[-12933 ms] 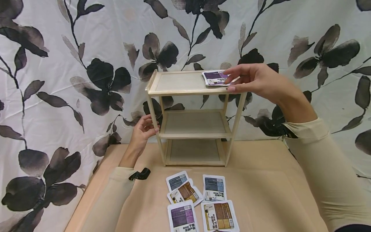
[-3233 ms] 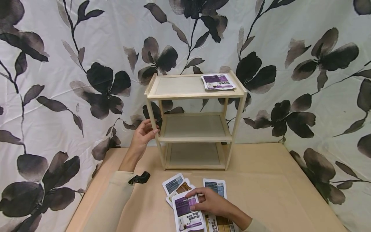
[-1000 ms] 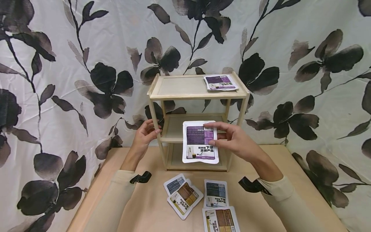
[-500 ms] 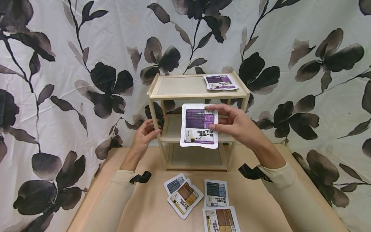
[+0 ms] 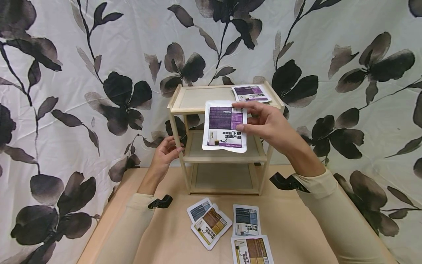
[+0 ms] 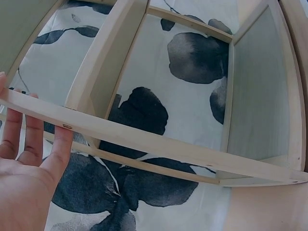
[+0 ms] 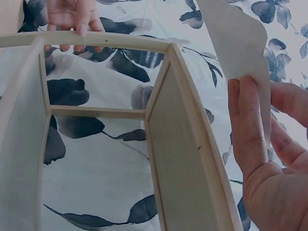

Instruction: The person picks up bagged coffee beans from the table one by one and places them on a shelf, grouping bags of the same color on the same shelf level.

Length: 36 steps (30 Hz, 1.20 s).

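A white and purple sachet [image 5: 224,126] hangs in front of the shelf's top tier in the head view. My right hand [image 5: 268,126] pinches its right edge between thumb and fingers; only its pale back [image 7: 238,41] shows in the right wrist view. My left hand [image 5: 165,154] holds the front left post of the wooden shelf rack [image 5: 224,158], thumb in front and fingers behind. In the left wrist view those fingers [image 6: 32,139] pass under the post. More purple sachets [image 5: 251,93] lie at the right end of the top tier, partly hidden by the held one.
On the table [image 5: 165,234] before the rack, a brown sachet [image 5: 211,226] overlaps a blue sachet [image 5: 199,209]. To their right lie another blue sachet [image 5: 246,220] and another brown sachet [image 5: 252,251]. A floral cloth [image 5: 132,44] hangs close behind the rack.
From the table my right hand has lifted the purple sachet, up past the middle tier to the top tier's front edge. Earlier it was at the sachets on top. My left hand keeps its hold.
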Motion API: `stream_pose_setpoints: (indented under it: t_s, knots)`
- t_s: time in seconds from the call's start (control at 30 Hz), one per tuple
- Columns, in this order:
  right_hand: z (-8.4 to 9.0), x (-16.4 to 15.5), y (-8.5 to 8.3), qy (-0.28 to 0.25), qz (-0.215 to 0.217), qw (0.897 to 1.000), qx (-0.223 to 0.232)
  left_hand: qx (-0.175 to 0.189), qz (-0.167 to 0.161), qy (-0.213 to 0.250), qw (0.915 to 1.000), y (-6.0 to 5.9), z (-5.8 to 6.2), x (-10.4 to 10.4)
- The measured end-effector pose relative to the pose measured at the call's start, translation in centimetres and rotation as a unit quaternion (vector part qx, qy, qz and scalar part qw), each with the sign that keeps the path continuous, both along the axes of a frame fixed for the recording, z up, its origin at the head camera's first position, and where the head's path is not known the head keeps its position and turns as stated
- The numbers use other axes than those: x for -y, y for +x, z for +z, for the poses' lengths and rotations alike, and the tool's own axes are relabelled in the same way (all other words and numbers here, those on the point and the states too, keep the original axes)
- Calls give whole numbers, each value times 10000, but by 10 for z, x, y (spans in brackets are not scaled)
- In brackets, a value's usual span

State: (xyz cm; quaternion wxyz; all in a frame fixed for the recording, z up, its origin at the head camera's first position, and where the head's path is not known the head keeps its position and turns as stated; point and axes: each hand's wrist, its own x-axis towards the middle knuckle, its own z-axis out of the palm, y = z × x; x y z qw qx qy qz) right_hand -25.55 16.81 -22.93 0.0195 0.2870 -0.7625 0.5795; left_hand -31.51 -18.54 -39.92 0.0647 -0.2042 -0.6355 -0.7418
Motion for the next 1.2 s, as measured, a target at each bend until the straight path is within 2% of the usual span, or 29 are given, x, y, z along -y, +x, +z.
stream_pose_setpoints:
  t_s: [0.43, 0.87, 1.0, 1.2]
  knots:
    - [22, 9, -12, 141, -48, 9999, 39, 53, 53, -381, 9992, 2, -3, 2]
    - [39, 24, -30, 44, -25, 9997, 256, 6, 57, -356, 9993, 1, -5, 3]
    - [45, 27, -36, 164, -132, 9994, 260, -20, 13, -340, 9994, -1, -4, 4]
    - [56, 30, -46, 195, -185, 9980, 570, -49, 6, -349, 9994, -2, -1, 4]
